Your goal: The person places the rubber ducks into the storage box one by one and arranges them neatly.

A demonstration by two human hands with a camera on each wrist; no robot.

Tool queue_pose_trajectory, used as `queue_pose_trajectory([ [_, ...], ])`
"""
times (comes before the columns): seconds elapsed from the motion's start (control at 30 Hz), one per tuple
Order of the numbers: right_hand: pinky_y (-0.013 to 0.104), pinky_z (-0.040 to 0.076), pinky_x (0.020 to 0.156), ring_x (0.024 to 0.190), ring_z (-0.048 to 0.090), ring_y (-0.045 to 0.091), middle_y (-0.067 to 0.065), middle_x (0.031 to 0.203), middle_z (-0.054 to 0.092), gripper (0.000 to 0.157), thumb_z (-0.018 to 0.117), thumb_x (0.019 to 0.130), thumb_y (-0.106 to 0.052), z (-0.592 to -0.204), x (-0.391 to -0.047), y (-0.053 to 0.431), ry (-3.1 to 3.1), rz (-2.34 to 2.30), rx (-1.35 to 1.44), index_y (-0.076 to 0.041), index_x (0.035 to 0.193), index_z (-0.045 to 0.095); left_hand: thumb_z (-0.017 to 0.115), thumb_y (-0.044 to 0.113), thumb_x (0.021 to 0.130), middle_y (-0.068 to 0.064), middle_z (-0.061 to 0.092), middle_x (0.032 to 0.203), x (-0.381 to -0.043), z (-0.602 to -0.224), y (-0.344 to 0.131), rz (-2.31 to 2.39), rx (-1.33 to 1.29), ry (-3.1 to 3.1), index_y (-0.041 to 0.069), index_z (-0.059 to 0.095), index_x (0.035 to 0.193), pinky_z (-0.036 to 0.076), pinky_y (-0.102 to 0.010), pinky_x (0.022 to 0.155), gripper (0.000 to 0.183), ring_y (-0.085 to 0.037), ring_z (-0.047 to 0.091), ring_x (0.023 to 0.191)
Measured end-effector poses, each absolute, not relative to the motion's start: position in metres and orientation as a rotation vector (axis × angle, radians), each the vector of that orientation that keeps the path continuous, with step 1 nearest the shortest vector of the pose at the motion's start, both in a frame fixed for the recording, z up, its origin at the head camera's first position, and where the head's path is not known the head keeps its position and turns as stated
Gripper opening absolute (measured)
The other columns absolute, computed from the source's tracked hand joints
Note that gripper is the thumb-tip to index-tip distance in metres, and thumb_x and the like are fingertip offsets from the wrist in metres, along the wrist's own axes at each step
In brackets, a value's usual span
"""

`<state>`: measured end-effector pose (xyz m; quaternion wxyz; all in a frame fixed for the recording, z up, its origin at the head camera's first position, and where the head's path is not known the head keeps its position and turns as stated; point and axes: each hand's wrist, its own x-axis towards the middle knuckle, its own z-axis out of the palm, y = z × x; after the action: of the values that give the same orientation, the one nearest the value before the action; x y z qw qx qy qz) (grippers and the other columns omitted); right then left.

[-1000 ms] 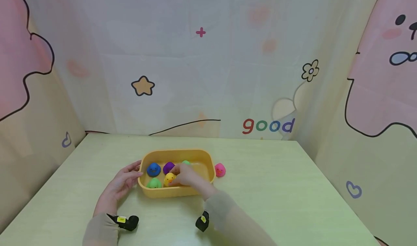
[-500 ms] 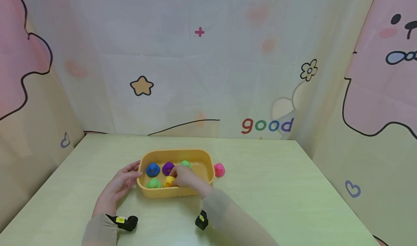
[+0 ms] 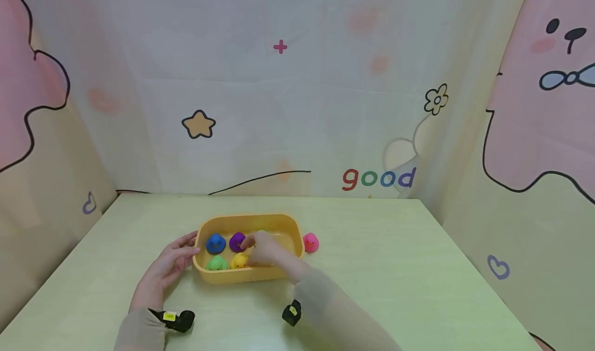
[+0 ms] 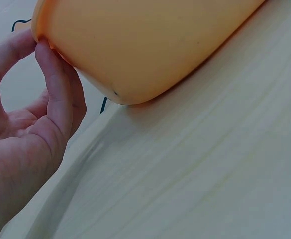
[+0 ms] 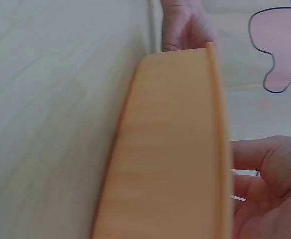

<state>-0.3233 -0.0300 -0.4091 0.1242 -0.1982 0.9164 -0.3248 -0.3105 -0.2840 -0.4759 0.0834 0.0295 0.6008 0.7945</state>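
Observation:
A yellow plastic bin point(image 3: 251, 275) stands on the table with several small toy ducks inside. The blue duck point(image 3: 216, 243) and purple duck point(image 3: 237, 242) are behind the light green duck point(image 3: 216, 263) and yellow duck point(image 3: 239, 261). Another green duck point(image 3: 262, 231) is mostly covered by the right hand. My left hand point(image 3: 168, 263) holds the bin's left end, thumb and fingertips at the rim. My right hand point(image 3: 266, 248) is inside the bin, fingertips beside the purple duck and over the yellow duck's right side; the bin wall hides them in the right wrist view.
A pink duck point(image 3: 311, 242) sits outside, close against the bin's right end. The pale wooden table point(image 3: 395, 268) is enclosed by patterned cloth point(image 3: 241, 108) at the back and sides. Each sleeve carries a black wrist camera point(image 3: 292, 313).
The yellow duck has gone down onto the bin floor, and my right fingers have come off it. My left hand stays at the rim. The head view has shifted slightly.

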Motion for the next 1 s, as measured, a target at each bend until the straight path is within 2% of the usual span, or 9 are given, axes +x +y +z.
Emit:
queue_pose_trajectory([
  [0.27,0.036,0.056,0.082,0.099,0.064,0.028,0.017,0.113,0.067,0.024,0.071,0.085,-0.002,-0.386,-0.326,0.0,2.668,-1.271,-0.591,0.001,0.109,0.068,0.053,-0.004,0.094,0.006,0.056,0.11,-0.31,-0.477,-0.285,2.39,0.096,1.78,-0.003,0.021,0.15,0.053,-0.015,0.083,0.065,-0.001,0.062,0.096],
  [0.53,0.038,0.056,0.089,0.102,0.066,0.03,0.017,0.109,0.068,0.02,0.067,0.088,-0.003,-0.394,-0.342,0.043,2.701,-1.544,-0.562,0.002,0.107,0.066,0.052,-0.004,0.094,0.006,0.056,0.111,-0.311,-0.479,-0.284,2.376,0.118,1.793,-0.008,0.012,0.152,0.053,-0.015,0.083,0.07,0.0,0.061,0.096],
  [0.73,0.036,0.057,0.086,0.096,0.065,0.026,0.012,0.102,0.069,0.012,0.066,0.088,-0.005,-0.401,-0.346,0.078,2.795,-1.638,-0.418,-0.003,0.1,0.067,0.053,-0.004,0.093,0.006,0.058,0.109,-0.311,-0.478,-0.284,2.39,0.11,1.79,-0.005,0.022,0.149,0.053,-0.015,0.082,0.064,-0.001,0.062,0.096],
  [0.87,0.038,0.056,0.09,0.1,0.064,0.029,0.016,0.108,0.068,0.017,0.065,0.088,-0.005,-0.41,-0.347,0.094,2.795,-1.685,-0.248,-0.001,0.105,0.066,0.053,-0.004,0.093,0.006,0.058,0.109,-0.311,-0.479,-0.284,2.399,0.1,1.786,-0.003,0.026,0.148,0.053,-0.016,0.082,0.061,-0.002,0.062,0.096],
  [1.0,0.044,0.051,0.098,0.11,0.06,0.033,0.018,0.117,0.065,0.025,0.065,0.088,-0.005,-0.423,-0.351,0.104,2.773,-1.683,-0.114,0.001,0.112,0.064,0.053,-0.004,0.094,0.007,0.058,0.11,-0.312,-0.479,-0.285,2.396,0.087,1.782,-0.004,0.022,0.15,0.053,-0.016,0.083,0.065,-0.002,0.062,0.097],
])
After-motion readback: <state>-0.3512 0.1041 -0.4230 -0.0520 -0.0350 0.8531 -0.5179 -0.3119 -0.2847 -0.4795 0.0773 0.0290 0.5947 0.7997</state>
